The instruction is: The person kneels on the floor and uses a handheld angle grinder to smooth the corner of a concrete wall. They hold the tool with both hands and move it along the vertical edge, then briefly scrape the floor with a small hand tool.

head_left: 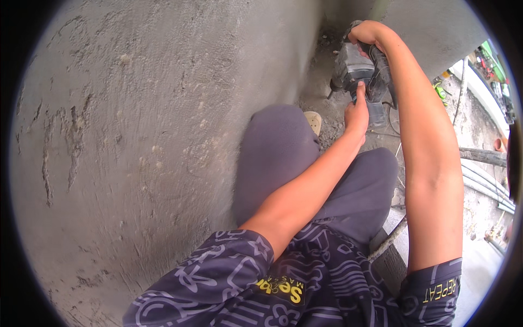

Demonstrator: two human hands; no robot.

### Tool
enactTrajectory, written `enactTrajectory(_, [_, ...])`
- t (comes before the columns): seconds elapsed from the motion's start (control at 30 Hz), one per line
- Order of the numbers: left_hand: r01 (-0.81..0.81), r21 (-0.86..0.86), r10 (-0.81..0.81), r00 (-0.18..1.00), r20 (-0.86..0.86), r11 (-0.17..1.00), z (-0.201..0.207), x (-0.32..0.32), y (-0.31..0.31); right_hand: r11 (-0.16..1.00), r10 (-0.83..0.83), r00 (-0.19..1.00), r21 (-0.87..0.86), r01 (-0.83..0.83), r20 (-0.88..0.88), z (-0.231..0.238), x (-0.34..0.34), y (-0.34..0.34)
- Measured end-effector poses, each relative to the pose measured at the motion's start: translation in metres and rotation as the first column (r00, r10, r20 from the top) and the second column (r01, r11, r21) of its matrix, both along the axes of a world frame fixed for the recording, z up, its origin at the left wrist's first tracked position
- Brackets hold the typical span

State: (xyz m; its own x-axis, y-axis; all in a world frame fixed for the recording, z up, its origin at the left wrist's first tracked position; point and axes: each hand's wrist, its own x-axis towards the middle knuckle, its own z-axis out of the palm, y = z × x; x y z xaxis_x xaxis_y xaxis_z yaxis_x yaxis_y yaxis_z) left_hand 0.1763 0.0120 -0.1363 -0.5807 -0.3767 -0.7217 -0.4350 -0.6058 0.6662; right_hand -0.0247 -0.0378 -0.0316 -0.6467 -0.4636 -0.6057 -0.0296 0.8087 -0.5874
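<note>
A bulky, dusty black and grey power tool [355,61] is held low near the ground, in the corner between two rough grey cement walls. Over its far handle curl the fingers of my right hand [369,32]. My left hand [357,113] is closed round the nearer part of its body, thumb up along the side. The working tip of the tool is hidden, so I cannot tell exactly what kind it is.
A tall cement wall [141,120] stands close on my left. My bent knees [280,131] and a light shoe [314,122] are just below the tool. To the right lie a dark pole [482,157], pale pipes [487,182] and assorted clutter.
</note>
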Motion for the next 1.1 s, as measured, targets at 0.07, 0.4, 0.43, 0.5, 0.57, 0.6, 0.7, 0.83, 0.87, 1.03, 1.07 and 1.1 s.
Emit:
enactTrajectory(0.07, [-0.006,-0.010,0.006,1.000,-0.025,1.000,-0.003,-0.001,0.005,0.999,-0.018,0.999,-0.042,0.016,-0.036,-0.001,-0.004,0.008])
enactTrajectory(0.4, [-0.062,0.014,0.063,0.995,-0.072,0.998,-0.010,0.011,0.005,0.997,0.079,0.989,-0.007,-0.081,-0.128,-0.010,0.023,-0.010])
enactTrajectory(0.43, [-0.078,-0.006,0.078,0.995,-0.067,0.997,-0.012,0.013,0.005,0.998,0.063,0.991,-0.004,-0.064,-0.114,-0.012,0.026,-0.013])
enactTrajectory(0.5, [-0.120,0.009,0.120,0.988,-0.096,0.993,-0.015,0.014,0.007,0.997,0.072,0.993,0.012,-0.071,-0.097,-0.014,0.028,-0.018])
enactTrajectory(0.57, [-0.118,0.019,0.119,0.988,-0.098,0.993,-0.017,0.014,0.006,0.997,0.074,0.992,0.021,-0.072,-0.107,-0.015,0.029,-0.019])
enactTrajectory(0.6, [-0.101,0.023,0.103,0.991,-0.085,0.995,-0.017,0.014,0.007,0.997,0.081,0.989,0.021,-0.079,-0.125,-0.014,0.029,-0.019])
enactTrajectory(0.7, [-0.105,0.016,0.106,0.990,-0.091,0.994,-0.017,0.015,0.007,0.983,0.183,0.961,0.059,-0.175,-0.206,-0.013,0.028,-0.016])
enactTrajectory(0.83, [-0.120,0.001,0.120,0.992,-0.038,0.993,-0.025,0.016,0.011,0.976,0.171,0.961,0.169,-0.136,-0.215,-0.020,0.025,-0.010])
enactTrajectory(0.87, [-0.092,-0.002,0.091,0.994,-0.056,0.996,-0.028,0.017,0.010,0.978,0.190,0.953,0.130,-0.162,-0.235,-0.022,0.024,-0.006])
enactTrajectory(1.03, [-0.015,-0.162,0.020,0.999,0.027,0.987,-0.034,0.017,0.015,0.986,0.149,0.944,0.121,-0.118,-0.295,-0.028,0.025,0.017])
enactTrajectory(1.07, [-0.008,-0.161,0.009,1.000,0.008,0.987,-0.032,0.017,0.016,0.988,0.136,0.942,0.107,-0.108,-0.307,-0.025,0.027,0.023])
enactTrajectory(1.1, [0.008,-0.143,-0.008,1.000,0.001,0.990,-0.027,0.018,0.018,0.993,0.105,0.956,0.076,-0.087,-0.275,-0.019,0.027,0.030])
